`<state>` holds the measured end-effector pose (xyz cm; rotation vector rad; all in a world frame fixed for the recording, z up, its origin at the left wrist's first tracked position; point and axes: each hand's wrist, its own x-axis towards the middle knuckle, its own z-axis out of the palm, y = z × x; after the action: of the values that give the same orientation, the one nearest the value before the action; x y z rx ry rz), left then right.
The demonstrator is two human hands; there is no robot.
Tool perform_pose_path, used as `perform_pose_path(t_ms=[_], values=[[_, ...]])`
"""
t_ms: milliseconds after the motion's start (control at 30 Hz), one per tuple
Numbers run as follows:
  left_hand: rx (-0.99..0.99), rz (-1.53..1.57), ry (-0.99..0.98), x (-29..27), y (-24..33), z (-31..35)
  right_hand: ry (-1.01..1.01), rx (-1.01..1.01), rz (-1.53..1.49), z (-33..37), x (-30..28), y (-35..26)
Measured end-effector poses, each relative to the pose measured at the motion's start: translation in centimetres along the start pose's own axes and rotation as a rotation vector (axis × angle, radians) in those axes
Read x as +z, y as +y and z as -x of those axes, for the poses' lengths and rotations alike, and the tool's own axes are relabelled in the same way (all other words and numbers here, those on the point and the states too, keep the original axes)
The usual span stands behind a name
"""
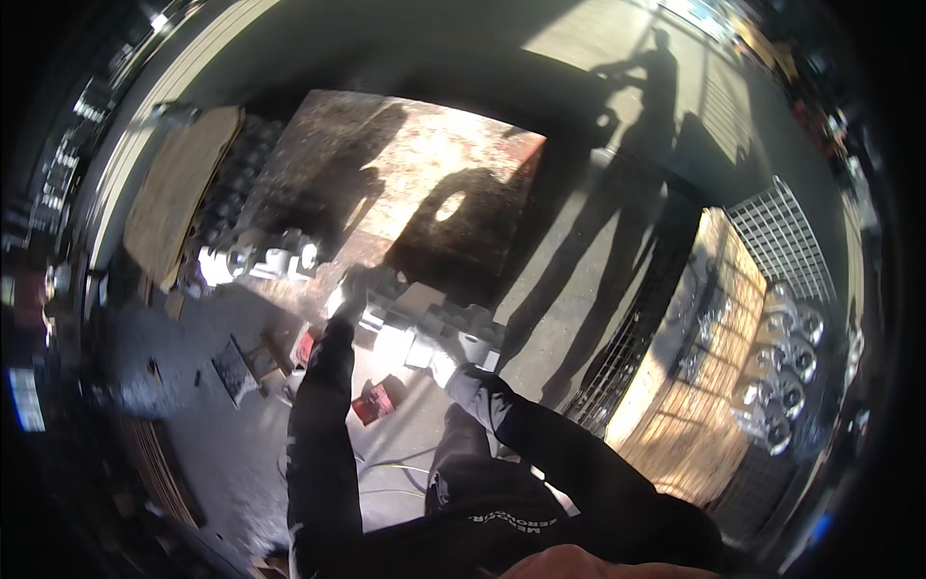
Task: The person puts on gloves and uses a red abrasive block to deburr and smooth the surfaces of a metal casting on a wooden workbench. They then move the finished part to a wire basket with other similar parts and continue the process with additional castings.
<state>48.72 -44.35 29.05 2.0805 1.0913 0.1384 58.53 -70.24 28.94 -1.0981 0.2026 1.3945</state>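
Observation:
Grey metal castings (pixel 468 333) lie in a cluster along the near edge of a worn steel-topped table (pixel 318 145). A tan block-shaped piece (pixel 420 297) sits among them. My left hand (pixel 349 291) reaches the left end of this cluster, partly in shadow. At its near right side, my right hand (pixel 444 363) touches a casting, and both hands seem gloved. Strong sun glare washes out the fingers, so their grip cannot be made out. More pale, rounded metal castings (pixel 275 259) are grouped at the table's left corner, apart from my hands.
A plywood-topped crate (pixel 178 188) stands at left. On the right are a plywood board (pixel 690 367), a wire mesh panel (pixel 786 236) and stacked round castings (pixel 781 376). Below the table, a red box (pixel 374 403) and a cable (pixel 395 467) lie on the floor near my legs.

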Motion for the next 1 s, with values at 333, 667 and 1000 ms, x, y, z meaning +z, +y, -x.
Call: perform_pose_path(t_ms=[333, 667, 1000], values=[[0.509, -0.534, 0.227, 4.5, 7.7, 11.1, 0.118, -0.124, 0.745, 5.1, -6.5, -0.7], [0.140, -0.123, -0.082, 4.9, 3.4, 8.0, 1.226, -0.327, 0.796, 32.1, -33.6, -9.6], [0.626, -0.534, -0.384, 22.4, 29.2, 7.0, 2.019, 0.000, 0.686, 53.2, -41.2, -2.7]])
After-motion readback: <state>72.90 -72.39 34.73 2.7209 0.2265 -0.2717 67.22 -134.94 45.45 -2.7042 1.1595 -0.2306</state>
